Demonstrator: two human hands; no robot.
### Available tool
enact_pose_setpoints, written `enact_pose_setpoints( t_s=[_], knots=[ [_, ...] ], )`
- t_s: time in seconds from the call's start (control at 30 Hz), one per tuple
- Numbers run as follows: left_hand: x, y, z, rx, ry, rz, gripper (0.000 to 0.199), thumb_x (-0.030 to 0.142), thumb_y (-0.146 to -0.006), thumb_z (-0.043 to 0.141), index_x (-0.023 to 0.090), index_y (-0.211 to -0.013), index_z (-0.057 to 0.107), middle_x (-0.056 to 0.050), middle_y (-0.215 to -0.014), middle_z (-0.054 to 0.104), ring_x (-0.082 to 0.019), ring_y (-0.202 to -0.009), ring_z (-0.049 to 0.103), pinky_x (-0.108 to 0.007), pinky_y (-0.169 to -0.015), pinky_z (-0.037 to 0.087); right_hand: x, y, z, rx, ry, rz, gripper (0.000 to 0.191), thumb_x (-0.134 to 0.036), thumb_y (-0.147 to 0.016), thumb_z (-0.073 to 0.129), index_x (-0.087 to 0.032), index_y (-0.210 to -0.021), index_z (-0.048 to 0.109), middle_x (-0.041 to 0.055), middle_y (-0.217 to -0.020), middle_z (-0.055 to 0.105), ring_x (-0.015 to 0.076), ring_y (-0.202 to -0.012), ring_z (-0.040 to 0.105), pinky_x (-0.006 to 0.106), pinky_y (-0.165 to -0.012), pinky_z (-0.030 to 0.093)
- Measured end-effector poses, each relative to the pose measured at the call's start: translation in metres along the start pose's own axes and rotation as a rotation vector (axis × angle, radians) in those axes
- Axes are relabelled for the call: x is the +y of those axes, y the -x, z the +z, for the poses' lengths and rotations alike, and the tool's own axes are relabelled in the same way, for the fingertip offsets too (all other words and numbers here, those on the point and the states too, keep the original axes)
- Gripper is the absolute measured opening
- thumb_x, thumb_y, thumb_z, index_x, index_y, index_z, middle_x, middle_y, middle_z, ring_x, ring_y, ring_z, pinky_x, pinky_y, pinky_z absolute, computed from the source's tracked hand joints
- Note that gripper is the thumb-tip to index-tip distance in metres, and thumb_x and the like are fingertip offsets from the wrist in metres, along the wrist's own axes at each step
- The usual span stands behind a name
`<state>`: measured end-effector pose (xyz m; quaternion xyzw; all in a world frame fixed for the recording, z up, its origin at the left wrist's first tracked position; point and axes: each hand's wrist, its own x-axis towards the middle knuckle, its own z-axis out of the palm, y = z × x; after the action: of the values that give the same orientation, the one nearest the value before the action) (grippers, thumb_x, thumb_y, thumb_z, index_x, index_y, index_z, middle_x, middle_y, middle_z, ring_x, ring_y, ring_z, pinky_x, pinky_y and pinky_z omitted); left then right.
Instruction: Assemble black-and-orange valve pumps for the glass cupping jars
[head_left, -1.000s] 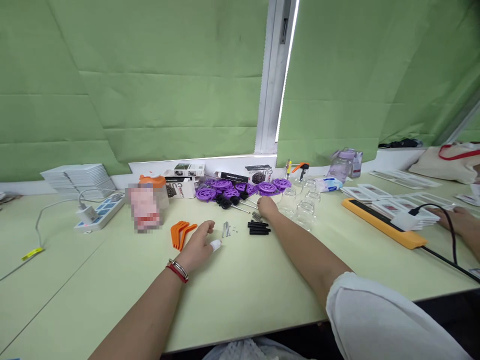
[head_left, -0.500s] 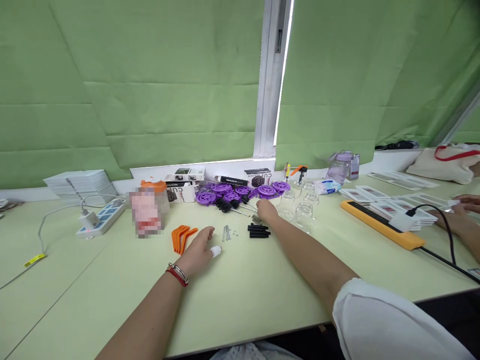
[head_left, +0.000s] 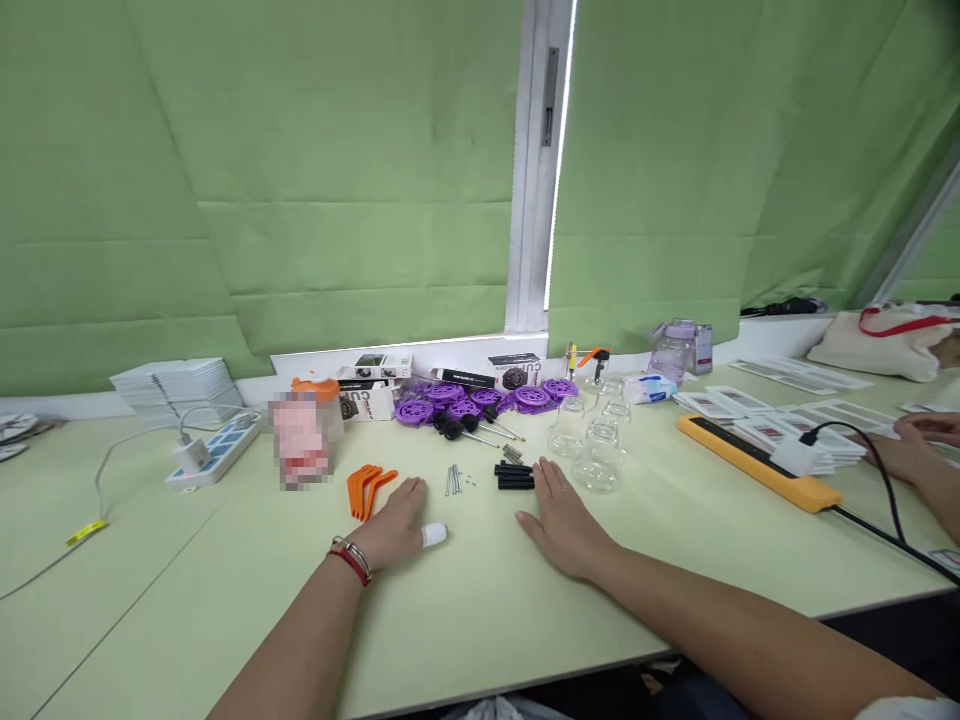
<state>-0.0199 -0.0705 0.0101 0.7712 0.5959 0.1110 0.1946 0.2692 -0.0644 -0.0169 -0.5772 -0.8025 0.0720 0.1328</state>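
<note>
My left hand (head_left: 394,528) lies flat on the table with a white wrap on its thumb, beside several orange angled handles (head_left: 366,490). It holds nothing. My right hand (head_left: 561,520) also rests flat, fingers stretched, its fingertips beside a group of black tubes (head_left: 514,477). Between the hands lie several thin metal screws (head_left: 454,480) and tiny parts (head_left: 470,479). Metal springs (head_left: 512,454) sit just beyond the tubes. Farther back are black-headed rods (head_left: 480,428) and a pile of purple spoked wheels (head_left: 465,400). Several clear glass vessels (head_left: 598,460) stand right of the tubes.
A white power strip (head_left: 217,455) and stacked white boxes (head_left: 176,388) are at left. Cartons (head_left: 371,400) line the wall. An orange power strip (head_left: 757,463) with a plug lies at right, by printed cards (head_left: 795,440) and another person's hands (head_left: 911,450).
My right hand has drawn back from near the purple wheels and now lies flat by the black tubes. The left hand has stayed almost in place. The view has shifted slightly.
</note>
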Motion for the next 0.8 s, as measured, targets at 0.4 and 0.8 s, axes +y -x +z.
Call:
enact_pose_setpoints(
  t_s=[0.4,0.8],
  knots=[
    [0.009,-0.002,0.021,-0.003,-0.348,-0.040,0.091,0.067,-0.078,0.032,0.005,-0.144,0.021,-0.024,-0.150,0.009,-0.037,-0.139,0.005,-0.056,-0.108,0.010,0.011,-0.001,0.009,-0.139,0.060,0.067,0.097,-0.073,-0.080,0.012,0.000,-0.144,0.014,0.0180,-0.151,0.005,0.0292,-0.140,0.000,0.043,-0.114,0.004],
    [0.006,0.001,0.024,0.046,-0.350,0.010,0.087,0.064,-0.080,0.033,0.006,-0.143,0.022,-0.023,-0.150,0.012,-0.035,-0.139,0.006,-0.055,-0.108,0.010,0.009,0.000,0.006,-0.143,0.066,0.065,0.096,-0.072,-0.081,0.012,0.000,-0.144,0.016,0.0184,-0.151,0.008,0.0305,-0.140,0.003,0.044,-0.114,0.006]
  ],
)
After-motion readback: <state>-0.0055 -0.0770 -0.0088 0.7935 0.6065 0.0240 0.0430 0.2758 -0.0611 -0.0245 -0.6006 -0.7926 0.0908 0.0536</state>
